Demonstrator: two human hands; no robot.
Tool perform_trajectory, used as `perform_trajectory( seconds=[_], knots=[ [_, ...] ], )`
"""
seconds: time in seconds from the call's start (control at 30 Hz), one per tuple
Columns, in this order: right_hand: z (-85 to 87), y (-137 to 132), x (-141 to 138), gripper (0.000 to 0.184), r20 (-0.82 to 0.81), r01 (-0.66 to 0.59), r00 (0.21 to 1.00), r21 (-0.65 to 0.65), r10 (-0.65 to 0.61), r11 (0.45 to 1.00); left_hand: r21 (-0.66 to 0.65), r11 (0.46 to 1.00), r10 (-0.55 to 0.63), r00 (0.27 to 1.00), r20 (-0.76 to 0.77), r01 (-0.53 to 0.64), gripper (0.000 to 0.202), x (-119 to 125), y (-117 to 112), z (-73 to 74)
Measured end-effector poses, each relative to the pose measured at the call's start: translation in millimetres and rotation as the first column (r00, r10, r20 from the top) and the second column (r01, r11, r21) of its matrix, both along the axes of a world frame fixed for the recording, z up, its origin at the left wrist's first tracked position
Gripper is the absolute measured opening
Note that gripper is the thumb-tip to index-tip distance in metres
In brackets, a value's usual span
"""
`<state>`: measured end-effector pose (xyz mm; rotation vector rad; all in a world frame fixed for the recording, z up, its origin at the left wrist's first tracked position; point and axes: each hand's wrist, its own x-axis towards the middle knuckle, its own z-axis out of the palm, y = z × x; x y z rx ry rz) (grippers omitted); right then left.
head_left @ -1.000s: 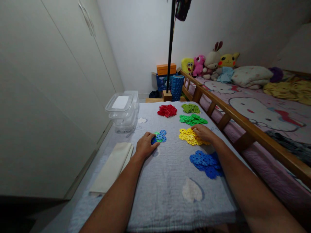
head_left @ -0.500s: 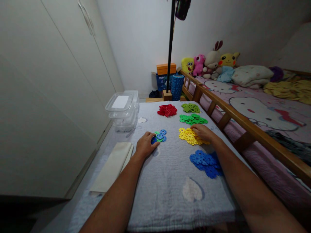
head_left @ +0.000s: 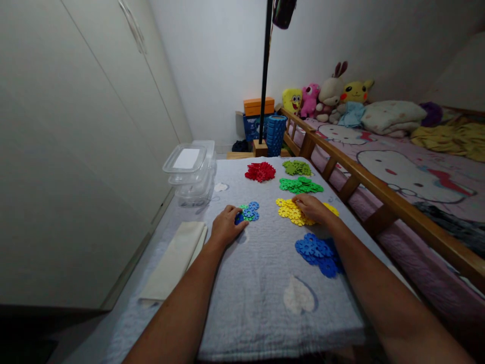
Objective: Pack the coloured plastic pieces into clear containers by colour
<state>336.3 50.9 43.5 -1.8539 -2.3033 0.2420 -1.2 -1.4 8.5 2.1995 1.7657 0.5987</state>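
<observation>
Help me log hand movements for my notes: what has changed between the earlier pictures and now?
The right hand has shifted slightly left over the yellow pieces, and more of them now show to the right of its wrist. Whether it has gripped one, I can't tell. The left hand stays at the small blue-and-green group; the red pile and clear containers stay put.

From my head, above and behind my left hand [head_left: 227, 225] and right hand [head_left: 312, 208], the camera faces forward and down.
</observation>
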Motion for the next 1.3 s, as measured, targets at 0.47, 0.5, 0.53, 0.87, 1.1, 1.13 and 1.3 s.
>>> perform_trajectory(
  seconds=[0.47,0.5,0.53,0.87,1.1,1.13,1.3],
  knots=[
    [2.0,-14,-44,0.043,0.074,-0.138,0.988,-0.001,0.138,0.990,-0.010,1.000,0.010,1.000,-0.012,-0.010,0.042,1,-2,2.9],
    [1.8,-19,-52,0.046,0.094,-0.146,0.985,0.000,0.145,0.989,-0.007,1.000,0.009,1.000,-0.008,-0.010,0.042,1,-2,2.9],
    [2.0,-24,-60,0.048,0.111,-0.157,0.982,0.003,0.155,0.988,-0.004,1.000,0.008,1.000,-0.005,-0.008,0.042,1,-2,3.0],
    [-2.1,-58,-114,0.037,0.055,-0.248,0.967,0.012,0.247,0.969,0.017,0.999,-0.035,0.998,0.046,0.035,0.043,-2,-1,-2.6],
    [-17.5,-62,-125,0.024,-0.006,-0.206,0.978,0.091,0.207,0.974,0.104,0.992,-0.091,0.981,0.172,0.073,0.056,-7,0,-9.7],
    [-19.9,-62,-126,0.027,-0.024,-0.204,0.978,0.113,0.208,0.972,0.113,0.991,-0.091,0.977,0.193,0.070,0.058,-7,0,-10.2],
    [-33.4,-60,-135,0.037,-0.082,-0.233,0.964,0.189,0.252,0.954,0.114,0.993,-0.069,0.969,0.237,0.042,0.064,-8,0,-11.6]
  ],
)
